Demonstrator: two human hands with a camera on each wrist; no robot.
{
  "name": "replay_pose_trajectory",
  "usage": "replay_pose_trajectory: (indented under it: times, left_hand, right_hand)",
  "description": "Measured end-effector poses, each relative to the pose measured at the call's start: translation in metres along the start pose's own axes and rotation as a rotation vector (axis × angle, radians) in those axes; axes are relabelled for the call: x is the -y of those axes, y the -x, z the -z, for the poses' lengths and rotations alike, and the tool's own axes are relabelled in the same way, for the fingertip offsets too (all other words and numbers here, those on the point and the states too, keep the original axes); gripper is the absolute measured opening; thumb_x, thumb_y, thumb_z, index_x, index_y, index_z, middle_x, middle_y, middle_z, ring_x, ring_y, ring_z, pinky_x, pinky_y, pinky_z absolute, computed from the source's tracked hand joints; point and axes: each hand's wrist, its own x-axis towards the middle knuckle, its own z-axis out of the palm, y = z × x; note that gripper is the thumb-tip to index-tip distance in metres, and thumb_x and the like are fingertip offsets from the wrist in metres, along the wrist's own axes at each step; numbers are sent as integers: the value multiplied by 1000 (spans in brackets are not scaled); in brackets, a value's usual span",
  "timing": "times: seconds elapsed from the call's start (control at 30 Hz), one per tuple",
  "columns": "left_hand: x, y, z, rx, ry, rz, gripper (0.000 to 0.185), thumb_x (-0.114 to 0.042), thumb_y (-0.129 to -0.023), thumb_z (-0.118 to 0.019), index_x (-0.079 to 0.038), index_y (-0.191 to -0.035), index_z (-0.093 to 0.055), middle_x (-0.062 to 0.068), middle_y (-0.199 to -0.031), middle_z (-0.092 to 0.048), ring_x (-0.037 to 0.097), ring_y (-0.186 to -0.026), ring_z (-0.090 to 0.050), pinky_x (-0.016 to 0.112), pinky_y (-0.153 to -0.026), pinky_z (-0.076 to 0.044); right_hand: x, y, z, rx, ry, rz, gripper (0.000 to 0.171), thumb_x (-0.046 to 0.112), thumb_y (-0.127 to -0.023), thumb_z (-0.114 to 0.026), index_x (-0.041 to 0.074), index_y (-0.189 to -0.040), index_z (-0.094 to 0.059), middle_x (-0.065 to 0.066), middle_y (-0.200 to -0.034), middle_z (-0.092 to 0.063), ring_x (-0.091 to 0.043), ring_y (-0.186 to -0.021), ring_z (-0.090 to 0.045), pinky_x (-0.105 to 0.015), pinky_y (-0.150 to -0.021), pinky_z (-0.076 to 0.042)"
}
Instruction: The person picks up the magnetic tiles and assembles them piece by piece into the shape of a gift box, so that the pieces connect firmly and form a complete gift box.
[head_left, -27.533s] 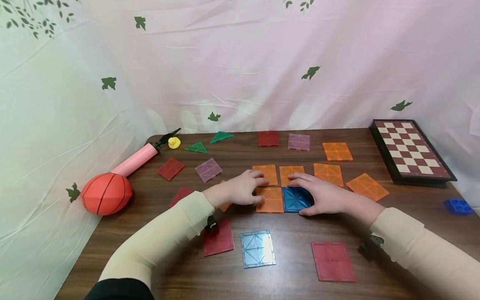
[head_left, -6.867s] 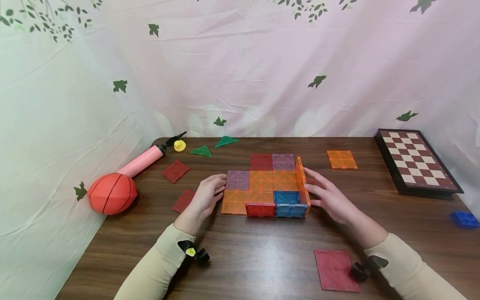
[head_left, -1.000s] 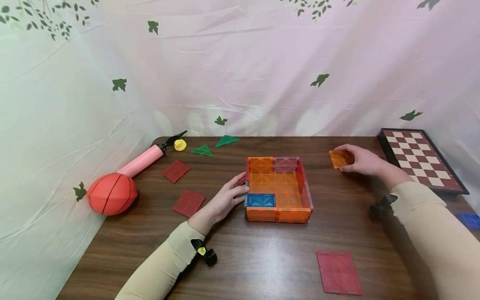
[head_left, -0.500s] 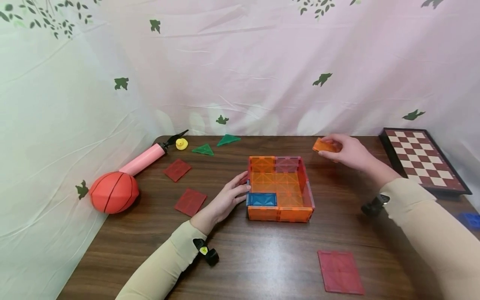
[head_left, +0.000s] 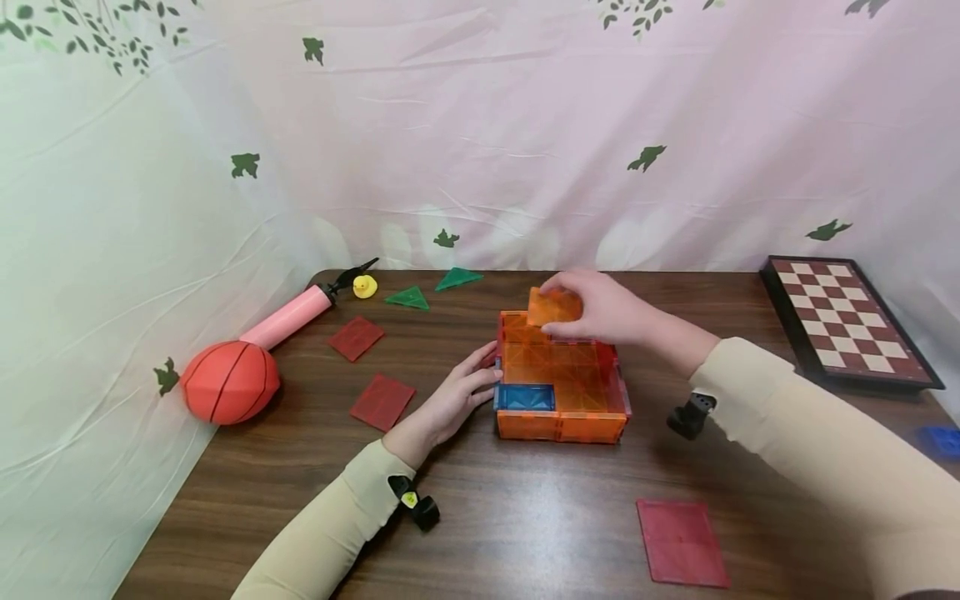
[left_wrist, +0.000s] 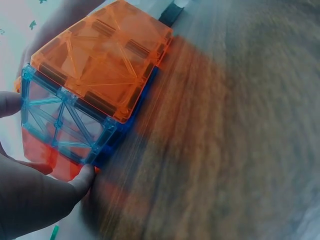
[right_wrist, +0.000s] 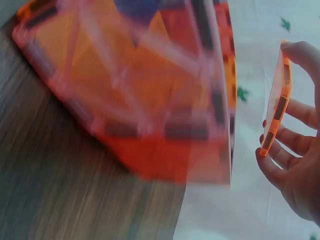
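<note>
Right hand: my right hand (head_left: 611, 315) pinches an orange tile (head_left: 551, 307) over the far edge of the tile box (head_left: 558, 387).
Left hand: my left hand (head_left: 455, 398) rests with straight fingers against the box's left wall, beside its blue tile (head_left: 524, 397).
Table: I see red tiles (head_left: 382, 401) left of the box and another near the front edge.
Left edge: ball (head_left: 229, 382), pink pump (head_left: 288, 316), yellow duck (head_left: 365, 287), green triangles (head_left: 408, 297).
Right edge: chessboard (head_left: 843, 321).
</note>
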Motion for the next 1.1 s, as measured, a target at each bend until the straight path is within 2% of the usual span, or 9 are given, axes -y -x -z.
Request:
replay_pose_trajectory:
  times: [0.23, 0.5, 0.7, 1.1]
  left_hand:
    - [1, -1, 0, -16, 7, 11, 70, -19, -100, -55, -10, -162, -24, 13, -166, -23, 31, -148, -30, 53, -117, -29]
    - [1, -1, 0, -19, -1, 19, 68, -18, -101, -54, -10, -162, -24, 14, -166, -23, 32, -148, -30, 53, -117, -28]
    - [-1, 0, 0, -15, 0, 19, 70, -19, -101, -54, -11, -162, -23, 14, -166, -22, 32, -148, -29, 53, -117, -28]
    - [-1, 0, 0, -20, 0, 26, 70, -21, -100, -56, -11, -162, -24, 13, -166, -23, 31, -148, -30, 53, -117, -28]
  right_hand:
    - [20, -12, -23, 83, 25, 33, 58, 46, -86, -80, 14, -131, -64, -8, -128, -59, -29, -117, -51, -50, -99, -47]
    - [24, -19, -36, 106, 58, 37, 56, 43, -84, -81, 15, -129, -66, -7, -127, -60, -27, -117, -48, -46, -98, -49]
    - [24, -19, -40, 107, 73, 60, 57, 41, -83, -83, 14, -131, -65, -8, -132, -58, -28, -124, -45, -46, -102, -46]
    - [21, -20, -41, 132, 61, 65, 58, 40, -86, -82, 14, -133, -62, -8, -136, -56, -29, -125, -43, -47, -103, -46]
